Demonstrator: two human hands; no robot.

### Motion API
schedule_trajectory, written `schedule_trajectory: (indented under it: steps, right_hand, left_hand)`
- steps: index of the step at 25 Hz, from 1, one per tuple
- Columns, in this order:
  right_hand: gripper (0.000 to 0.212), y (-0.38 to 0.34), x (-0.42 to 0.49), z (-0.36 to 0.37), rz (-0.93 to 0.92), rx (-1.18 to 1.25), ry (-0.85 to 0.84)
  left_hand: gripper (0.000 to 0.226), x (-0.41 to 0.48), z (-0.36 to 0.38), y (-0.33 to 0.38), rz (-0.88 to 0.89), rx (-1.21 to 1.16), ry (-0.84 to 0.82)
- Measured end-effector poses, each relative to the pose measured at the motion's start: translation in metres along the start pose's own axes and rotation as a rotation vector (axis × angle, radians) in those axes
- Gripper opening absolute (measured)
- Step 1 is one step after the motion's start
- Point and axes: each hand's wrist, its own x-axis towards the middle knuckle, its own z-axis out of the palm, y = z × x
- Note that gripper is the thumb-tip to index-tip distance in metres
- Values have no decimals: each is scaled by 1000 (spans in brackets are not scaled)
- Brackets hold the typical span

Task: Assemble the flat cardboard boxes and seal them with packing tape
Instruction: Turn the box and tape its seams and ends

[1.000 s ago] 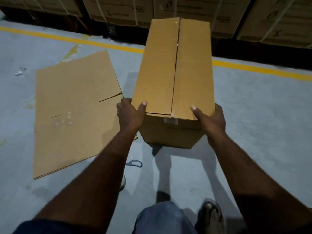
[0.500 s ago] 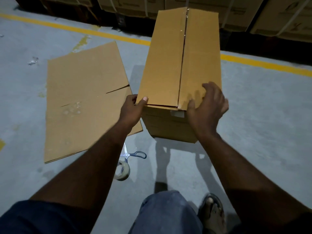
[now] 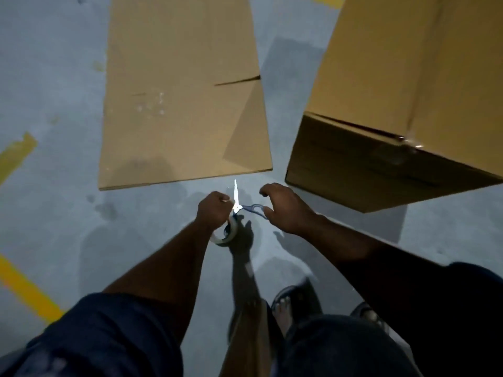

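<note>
box [image 3: 394,77] upper right needs sealing | left hand [image 3: 215,210] grips tape roll [image 3: 230,234] | right hand [image 3: 288,210] fingers wide over scissors [image 3: 254,209]

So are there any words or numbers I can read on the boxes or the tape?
No words or numbers can be read anywhere.
On the box: plain brown, no print shows.
On the flat cardboard: only pale scuffs, no letters.
On the tape roll: too small and blurred to tell.
On the yellow floor stripes: just paint, no writing.
</note>
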Motion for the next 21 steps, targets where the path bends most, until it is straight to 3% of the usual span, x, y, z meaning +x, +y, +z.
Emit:
schedule_trajectory:
  steps: [4,9,12,16,21]
  right_hand:
    - [29,30,36,56,96,-10,-191]
    - [40,47,66,112,97,25,-330]
    - [51,43,74,136,75,222,-376]
    - [54,42,78,133,58,402,-233]
    - [33,34,74,90,28,549,-18]
  left_hand:
    - [20,19,40,-55,-102,94,-66]
    - [30,48,77,-64,-171,81,-95]
    - [32,53,90,-63,-107,65,-14]
    - [22,35,86,-54,-22,-173,109]
    - [29,28,63,-28,-139,-634,-16]
